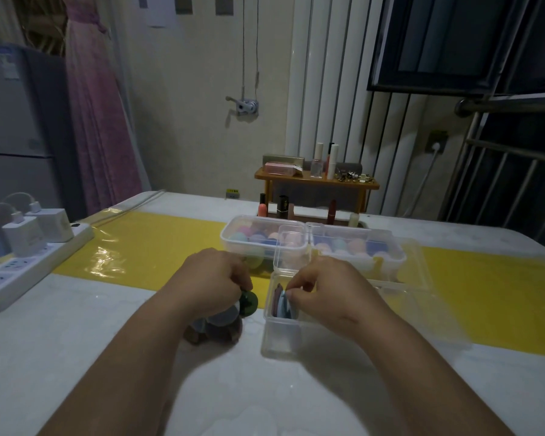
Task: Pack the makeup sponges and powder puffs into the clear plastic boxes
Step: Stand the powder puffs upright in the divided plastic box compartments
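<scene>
Table (76,357) is white, with one yellow mat (158,243) across it. One power strip (29,269) sits at the left edge, two white chargers (22,236) plugged in.

Clear boxes, four countable:
- two long ones at the back, left box (233,250) and right box (398,262), both holding pastel sponges (243,238)
- one small box (277,259) between them
- one front box (280,338) nearest the person

More clear plastic overlaps on the right; lids and boxes can't be told apart there. Sponge count in the back boxes is unreadable through the walls.

Both forearms reach in from the bottom edge. Left hand (214,278) is knuckles up, fingers curled down and clamped on one dark green puff (249,303), just above a loose pile of puffs (214,325) on the table left of the front box. The pile is blurred and partly under the hand, so no count.

Right hand (328,287) is over the front box, thumb and forefinger pinched together on one light blue puff (286,305) standing on edge inside it, touching mauve puffs (277,297). Number of mauve ones is unclear.
</scene>
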